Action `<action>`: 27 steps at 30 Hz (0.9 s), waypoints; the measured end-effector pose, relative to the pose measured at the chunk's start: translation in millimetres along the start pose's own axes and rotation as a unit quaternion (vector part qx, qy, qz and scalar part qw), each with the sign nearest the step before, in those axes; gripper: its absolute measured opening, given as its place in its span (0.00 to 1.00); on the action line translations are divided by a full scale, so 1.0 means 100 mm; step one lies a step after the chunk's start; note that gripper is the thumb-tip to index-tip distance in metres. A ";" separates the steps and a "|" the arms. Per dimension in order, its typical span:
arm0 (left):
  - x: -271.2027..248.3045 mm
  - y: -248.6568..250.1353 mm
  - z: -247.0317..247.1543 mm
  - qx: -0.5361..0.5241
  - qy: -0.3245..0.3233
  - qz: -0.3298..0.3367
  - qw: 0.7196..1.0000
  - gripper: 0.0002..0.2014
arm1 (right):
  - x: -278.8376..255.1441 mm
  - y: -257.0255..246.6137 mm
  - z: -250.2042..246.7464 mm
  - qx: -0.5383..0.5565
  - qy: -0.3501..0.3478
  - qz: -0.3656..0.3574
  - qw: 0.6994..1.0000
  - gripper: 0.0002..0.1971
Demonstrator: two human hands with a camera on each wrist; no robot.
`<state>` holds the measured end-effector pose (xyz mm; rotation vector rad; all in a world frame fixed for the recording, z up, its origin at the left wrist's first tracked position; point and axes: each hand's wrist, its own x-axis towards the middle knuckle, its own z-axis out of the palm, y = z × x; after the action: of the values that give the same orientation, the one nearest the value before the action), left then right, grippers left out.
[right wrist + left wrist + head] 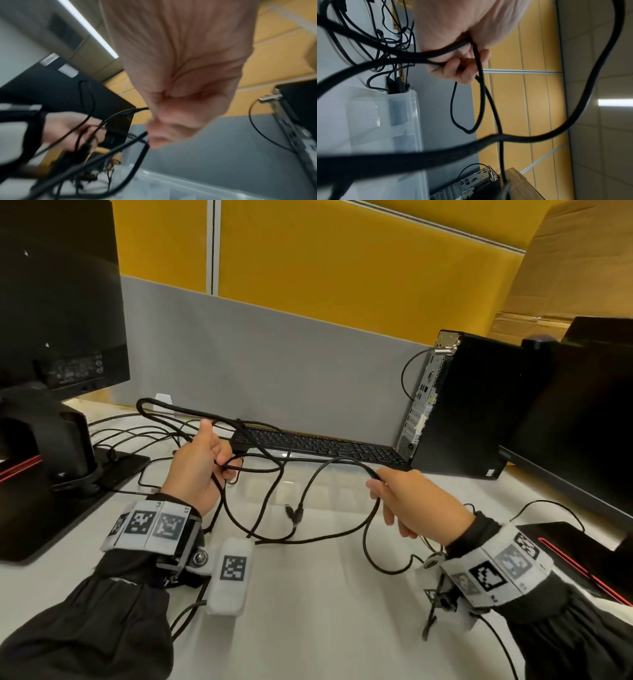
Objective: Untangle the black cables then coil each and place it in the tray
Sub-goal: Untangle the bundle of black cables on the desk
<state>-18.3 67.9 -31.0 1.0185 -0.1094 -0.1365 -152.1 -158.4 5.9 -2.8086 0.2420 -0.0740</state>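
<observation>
Your left hand [198, 470] is fisted around several loops of thin, matte black cables [274, 501], lifted above the white desk [325, 611]. Your right hand [411, 505] pinches one strand at its arched bend between thumb and fingertips. Slack hangs tangled between them, over the clear, ribbed plastic tray [406, 121] that lies before the keyboard [325, 445].

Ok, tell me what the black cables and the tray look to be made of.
Black cables: flexible, with a matte, slightly fuzzy surface in the left wrist view, so possibly a braided fabric sleeve, though matte rubber cannot be ruled out. They bend in soft loops between the left hand and right hand.
Tray: translucent, glossy, apparently moulded plastic; the desk shows through its walls.
</observation>
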 end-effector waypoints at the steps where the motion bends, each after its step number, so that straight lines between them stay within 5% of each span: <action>1: -0.01 0.00 0.00 0.000 0.005 0.003 1.000 0.23 | -0.01 0.00 -0.04 0.046 -0.037 0.003 0.998 0.14; 12: -0.01 -0.02 -0.01 0.009 0.022 0.015 1.000 0.23 | -0.11 0.10 -0.08 0.263 -0.182 -0.022 0.947 0.03; 18: 0.00 -0.01 -0.01 0.002 0.033 0.001 0.999 0.22 | -0.09 0.15 -0.07 0.331 -0.131 0.003 0.935 0.05; 23: -0.10 0.03 0.07 0.051 -0.078 0.017 0.996 0.18 | -0.10 0.11 0.03 0.409 -0.135 -0.007 0.902 0.12; 27: -0.26 0.05 0.17 0.183 -0.223 0.066 0.955 0.15 | -0.03 0.06 0.01 0.479 -0.093 -0.047 0.872 0.20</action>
<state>-46.3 59.9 -18.8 1.3324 -0.6337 -0.2293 -156.4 -163.3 2.8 -1.8108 0.0014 0.0487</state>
